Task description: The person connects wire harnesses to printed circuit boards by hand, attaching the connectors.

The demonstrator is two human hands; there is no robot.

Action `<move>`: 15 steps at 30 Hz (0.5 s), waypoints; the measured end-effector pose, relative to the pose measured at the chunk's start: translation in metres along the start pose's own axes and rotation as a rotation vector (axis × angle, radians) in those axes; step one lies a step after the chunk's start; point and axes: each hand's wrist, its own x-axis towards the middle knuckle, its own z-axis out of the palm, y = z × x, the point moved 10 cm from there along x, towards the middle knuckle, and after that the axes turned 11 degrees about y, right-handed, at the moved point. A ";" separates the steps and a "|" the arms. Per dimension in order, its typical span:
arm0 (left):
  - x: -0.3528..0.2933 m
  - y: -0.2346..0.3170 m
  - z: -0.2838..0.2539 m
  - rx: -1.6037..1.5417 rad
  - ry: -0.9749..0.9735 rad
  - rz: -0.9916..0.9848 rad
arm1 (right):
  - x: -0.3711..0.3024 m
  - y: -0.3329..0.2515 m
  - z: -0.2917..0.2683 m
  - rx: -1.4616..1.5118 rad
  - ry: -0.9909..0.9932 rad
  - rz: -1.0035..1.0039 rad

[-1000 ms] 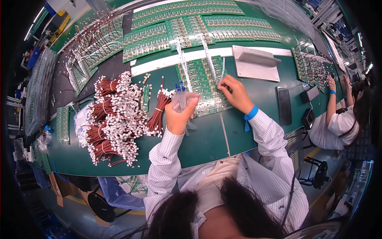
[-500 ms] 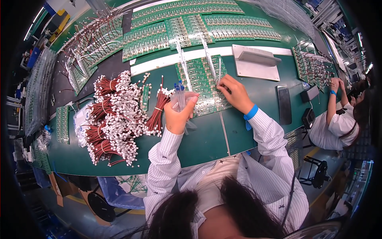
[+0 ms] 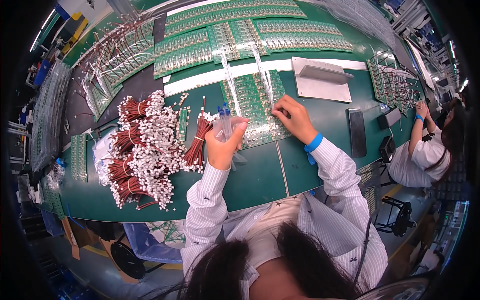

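My left hand [image 3: 225,146] is closed around several clear plastic tubes with blue tips [image 3: 224,112], held upright at the left edge of a green circuit board panel [image 3: 252,107]. Over the panel's right part, my right hand [image 3: 295,119] has thumb and forefinger pinched together at the lower ends of some white strips [image 3: 266,85]. Whatever those fingertips hold is too small to tell. Another group of white strips [image 3: 230,82] lies along the panel's left part. Both groups reach up to the panels behind.
Bundled red-brown wires with white connectors [image 3: 150,145] are heaped at left, with a smaller wire bundle [image 3: 196,145] beside my left hand. A metal bracket [image 3: 322,80], a phone [image 3: 356,132] and wired boards [image 3: 392,82] stand right. Another person [image 3: 425,140] sits far right.
A thin strip that stood up from my right fingertips now lies with the right group of white strips. My right hand has shifted slightly left and down; my left hand stays nearly still.
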 end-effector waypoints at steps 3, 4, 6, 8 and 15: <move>0.000 0.000 0.000 -0.002 0.003 -0.007 | 0.001 -0.001 0.000 0.008 0.008 -0.002; -0.001 0.000 0.000 -0.002 0.006 -0.011 | 0.001 0.000 0.000 0.008 0.008 -0.001; -0.001 0.000 0.000 0.004 0.001 -0.010 | 0.000 0.000 0.001 -0.004 0.008 -0.010; -0.001 0.000 0.001 0.010 -0.004 -0.009 | 0.000 0.000 0.000 0.007 0.010 -0.011; -0.001 0.000 0.001 -0.001 -0.014 0.001 | 0.000 0.003 0.001 0.007 0.010 -0.008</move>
